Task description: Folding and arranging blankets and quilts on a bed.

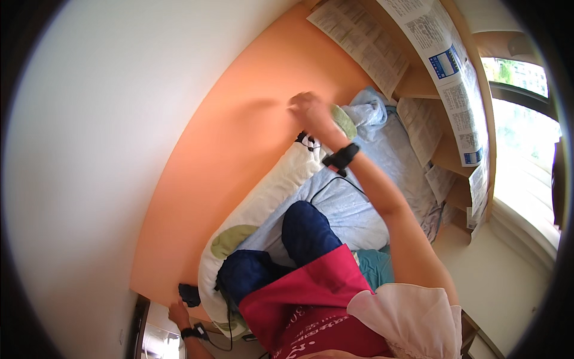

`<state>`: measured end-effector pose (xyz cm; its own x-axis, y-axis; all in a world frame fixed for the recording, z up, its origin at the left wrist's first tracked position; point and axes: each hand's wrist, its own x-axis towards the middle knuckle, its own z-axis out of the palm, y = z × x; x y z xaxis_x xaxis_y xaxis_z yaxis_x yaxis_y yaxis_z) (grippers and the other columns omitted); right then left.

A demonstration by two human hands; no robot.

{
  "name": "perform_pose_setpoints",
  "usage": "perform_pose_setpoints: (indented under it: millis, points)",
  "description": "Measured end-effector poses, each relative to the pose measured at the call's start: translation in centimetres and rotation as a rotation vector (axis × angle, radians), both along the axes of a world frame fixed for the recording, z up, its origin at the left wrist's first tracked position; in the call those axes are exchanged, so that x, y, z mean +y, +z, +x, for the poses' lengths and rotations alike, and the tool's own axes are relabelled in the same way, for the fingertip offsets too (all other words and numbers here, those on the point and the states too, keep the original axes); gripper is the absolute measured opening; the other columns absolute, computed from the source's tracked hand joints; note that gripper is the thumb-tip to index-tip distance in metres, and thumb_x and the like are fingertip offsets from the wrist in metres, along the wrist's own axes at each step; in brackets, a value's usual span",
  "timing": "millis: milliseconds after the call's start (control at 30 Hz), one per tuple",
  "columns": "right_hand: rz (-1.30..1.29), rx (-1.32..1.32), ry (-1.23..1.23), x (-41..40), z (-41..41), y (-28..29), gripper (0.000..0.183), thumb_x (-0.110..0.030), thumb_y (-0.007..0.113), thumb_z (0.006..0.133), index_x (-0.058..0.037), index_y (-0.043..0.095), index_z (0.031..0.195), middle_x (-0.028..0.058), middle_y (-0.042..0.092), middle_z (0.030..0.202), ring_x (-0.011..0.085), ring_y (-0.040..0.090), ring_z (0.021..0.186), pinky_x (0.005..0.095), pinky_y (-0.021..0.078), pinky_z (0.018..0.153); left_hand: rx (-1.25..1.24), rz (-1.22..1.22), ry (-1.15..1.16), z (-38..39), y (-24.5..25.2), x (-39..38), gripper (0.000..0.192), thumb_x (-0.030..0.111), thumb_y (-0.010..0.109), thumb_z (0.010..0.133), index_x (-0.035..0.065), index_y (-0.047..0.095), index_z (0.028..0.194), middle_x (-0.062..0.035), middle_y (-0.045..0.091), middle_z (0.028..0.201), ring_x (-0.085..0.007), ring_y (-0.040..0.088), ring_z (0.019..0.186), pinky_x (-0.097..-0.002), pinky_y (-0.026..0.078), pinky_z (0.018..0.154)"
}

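Observation:
My right hand [309, 107], blurred and with curled fingers, is raised in front of the orange wall panel [251, 116]; whether it holds anything cannot be told. A black strap is on that wrist. Below it lies a long white plush cushion [269, 193] with green patches and a black-and-white end, along the panel. At the lower left, my left hand [179, 314] touches or holds a dark blue cloth [189, 295] against the panel's lower edge. My knees in dark blue trousers rest on a light blue blanket [354, 215]. A red apron [309, 287] covers my lap.
Wooden shelves [417, 80] lined with printed sheets stand at the right, beside a bright window [520, 121]. A bunched light blue blanket end [370, 112] lies in the far corner. Black cables run from my wrists. Teal fabric [374, 267] lies by my right side.

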<state>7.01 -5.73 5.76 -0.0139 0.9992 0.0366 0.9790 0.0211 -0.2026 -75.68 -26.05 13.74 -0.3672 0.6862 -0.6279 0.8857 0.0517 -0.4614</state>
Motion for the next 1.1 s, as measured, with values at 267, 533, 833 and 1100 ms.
perform_pose_setpoints:
  millis: [267,533,833,1100]
  points:
    - [-0.18,-0.115,-0.156,-8.0,11.5,1.5,0.045,-0.047,0.062,0.101,-0.004,0.075,0.105,0.0145,0.074,0.099,0.0328,0.065,0.109,0.0454,0.0458,0.102,-0.316,0.064,-0.047,9.3,1.8,10.1,0.03,0.02,0.066,0.099,0.0049,0.071,0.124,-0.0235,0.074,0.111,-0.0454,0.069,0.107,-0.052,0.056,0.091]
    - [-0.22,0.043,-0.459,-17.7,9.7,0.9,0.041,-0.043,0.06,0.104,-0.0051,0.068,0.091,0.014,0.071,0.086,0.0339,0.067,0.093,0.0484,0.051,0.084,-0.693,0.098,-0.377,36.1,2.0,26.0,0.022,0.011,0.06,0.104,0.0006,0.071,0.119,-0.0201,0.073,0.113,-0.0399,0.069,0.103,-0.0471,0.056,0.088]
    - [-0.196,0.203,-0.72,-23.1,8.0,2.4,0.022,-0.027,0.062,0.101,-0.0062,0.058,0.096,0.016,0.063,0.083,0.0371,0.062,0.085,0.049,0.048,0.08,-1.356,-0.161,-0.551,60.8,-1.4,28.3,0.031,0.012,0.066,0.101,0.0017,0.069,0.13,-0.0189,0.068,0.131,-0.0373,0.064,0.122,-0.0419,0.052,0.104]
    - [-0.334,0.41,-0.823,-29.6,7.3,3.8,0.014,-0.019,0.066,0.094,-0.0048,0.064,0.093,0.0177,0.068,0.079,0.0385,0.066,0.072,0.05,0.0529,0.067,-1.591,-0.739,-0.545,71.7,-6.4,14.4,0.073,0.039,0.077,0.093,0.0126,0.05,0.156,-0.0161,0.05,0.157,-0.0407,0.047,0.144,-0.0502,0.04,0.119]
